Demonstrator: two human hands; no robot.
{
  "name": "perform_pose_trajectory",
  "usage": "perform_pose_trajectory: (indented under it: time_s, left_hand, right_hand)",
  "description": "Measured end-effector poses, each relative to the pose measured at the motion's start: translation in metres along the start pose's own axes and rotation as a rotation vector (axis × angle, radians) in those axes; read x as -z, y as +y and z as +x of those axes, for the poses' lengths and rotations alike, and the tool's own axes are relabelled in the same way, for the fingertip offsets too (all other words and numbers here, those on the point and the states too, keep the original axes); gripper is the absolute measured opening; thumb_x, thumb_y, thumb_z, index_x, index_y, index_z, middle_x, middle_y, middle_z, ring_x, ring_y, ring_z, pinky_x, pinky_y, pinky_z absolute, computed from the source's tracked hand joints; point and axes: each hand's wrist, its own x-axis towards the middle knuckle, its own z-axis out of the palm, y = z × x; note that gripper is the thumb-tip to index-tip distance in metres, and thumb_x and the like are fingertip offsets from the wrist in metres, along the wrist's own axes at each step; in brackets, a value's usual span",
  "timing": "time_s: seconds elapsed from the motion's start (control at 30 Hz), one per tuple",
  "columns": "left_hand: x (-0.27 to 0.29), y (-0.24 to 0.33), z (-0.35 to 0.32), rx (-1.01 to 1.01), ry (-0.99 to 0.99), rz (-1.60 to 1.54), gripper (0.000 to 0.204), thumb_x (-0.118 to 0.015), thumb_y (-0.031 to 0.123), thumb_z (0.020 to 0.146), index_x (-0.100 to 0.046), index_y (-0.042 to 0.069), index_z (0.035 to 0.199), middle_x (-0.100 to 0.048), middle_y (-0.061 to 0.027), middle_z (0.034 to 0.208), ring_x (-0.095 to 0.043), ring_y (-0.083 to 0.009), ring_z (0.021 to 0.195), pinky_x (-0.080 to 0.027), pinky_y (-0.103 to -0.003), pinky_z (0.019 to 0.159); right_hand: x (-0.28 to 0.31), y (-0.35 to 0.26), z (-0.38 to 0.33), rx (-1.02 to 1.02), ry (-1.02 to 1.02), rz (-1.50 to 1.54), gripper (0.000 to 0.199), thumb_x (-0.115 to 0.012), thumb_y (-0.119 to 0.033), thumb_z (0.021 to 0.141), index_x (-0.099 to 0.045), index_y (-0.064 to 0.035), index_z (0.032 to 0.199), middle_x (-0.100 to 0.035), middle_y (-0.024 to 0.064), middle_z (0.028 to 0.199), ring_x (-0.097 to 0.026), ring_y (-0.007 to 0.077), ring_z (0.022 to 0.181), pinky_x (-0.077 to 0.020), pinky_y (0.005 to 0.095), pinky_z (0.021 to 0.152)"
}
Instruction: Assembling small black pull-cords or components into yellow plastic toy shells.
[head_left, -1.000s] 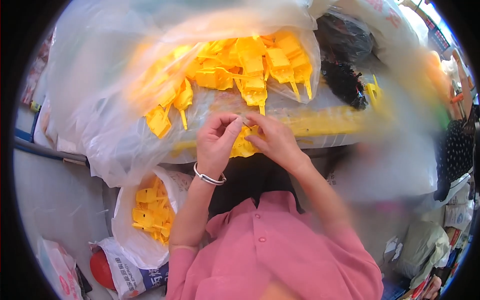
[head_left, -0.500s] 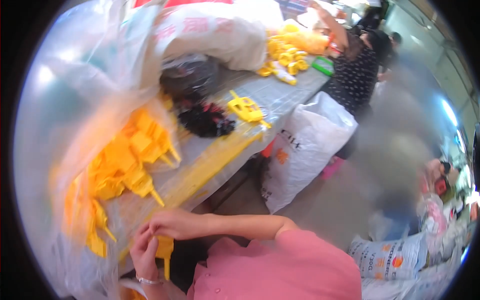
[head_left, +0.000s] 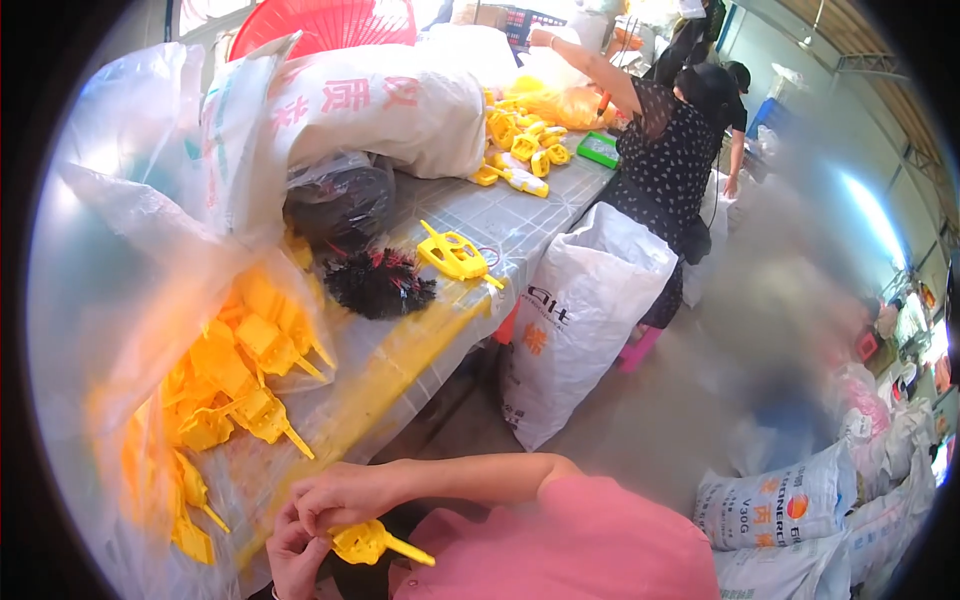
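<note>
Along the long table, a clear plastic bag at the near left shows a heap of yellow parts, so I judge that plenty is left. At the near edge, the right hand bends its fingers inward, their grip hidden from me, while the left hand seems pinched nearly closed on one yellow piece, which I can't call finished. Compared with half a second ago, its stem points right instead of nearward; the heap looks unchanged.
</note>
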Motion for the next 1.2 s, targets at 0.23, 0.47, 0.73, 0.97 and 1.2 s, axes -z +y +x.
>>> perform_pose_trajectory:
  time_s: [0.23,0.47,0.73,0.97,1.2]
  left_hand:
    - [-0.005,-0.001,0.004,-0.04,0.092,-0.213,0.012,-0.066,0.005,0.073,-0.064,0.002,0.085,-0.038,-0.0099,0.137,-0.045,-0.0196,0.117,-0.036,-0.029,0.095]
    - [-0.012,0.002,0.002,-0.164,0.231,-0.029,0.01,-0.064,0.002,0.077,-0.063,0.001,0.086,-0.03,-0.0104,0.142,-0.039,-0.0207,0.124,-0.034,-0.031,0.098]
    - [-0.03,0.028,-0.001,0.042,0.151,0.001,0.047,-0.063,0.009,0.082,-0.047,0.0,0.126,-0.049,-0.011,0.123,-0.049,-0.0215,0.108,-0.039,-0.031,0.093]
    - [-0.014,0.005,-0.002,0.034,0.215,-0.061,0.015,-0.062,0.006,0.082,-0.057,0.0,0.096,-0.056,-0.0063,0.096,-0.053,-0.0161,0.083,-0.045,-0.026,0.075]
    - [0.008,-0.004,-0.009,-0.023,0.116,-0.345,0.017,-0.059,0.011,0.083,-0.056,0.0,0.096,-0.057,-0.0128,0.104,-0.057,-0.0251,0.093,-0.048,-0.035,0.083]
  right_hand:
    - [-0.011,0.001,0.002,-0.099,0.252,0.218,0.01,-0.064,-0.003,0.072,-0.054,-0.0042,0.075,-0.056,0.009,0.077,-0.055,0.0276,0.076,-0.044,0.0343,0.067]
    - [-0.017,0.01,0.002,0.006,0.253,-0.061,0.01,-0.064,-0.006,0.073,-0.055,-0.0062,0.078,-0.052,0.0072,0.078,-0.055,0.028,0.075,-0.0439,0.035,0.061]
    - [-0.022,0.011,-0.001,-0.02,0.338,-0.123,0.008,-0.065,-0.006,0.068,-0.057,-0.0056,0.072,-0.059,0.007,0.085,-0.059,0.0268,0.078,-0.0464,0.0344,0.064]
    - [-0.024,0.001,-0.003,0.062,0.419,-0.05,0.007,-0.064,-0.005,0.07,-0.057,-0.0046,0.073,-0.062,0.0076,0.08,-0.059,0.0247,0.077,-0.0468,0.0335,0.064]
    - [-0.024,-0.001,0.001,0.037,0.462,0.267,0.007,-0.065,-0.008,0.071,-0.059,-0.0039,0.071,-0.064,0.0079,0.075,-0.061,0.0264,0.068,-0.047,0.0329,0.058]
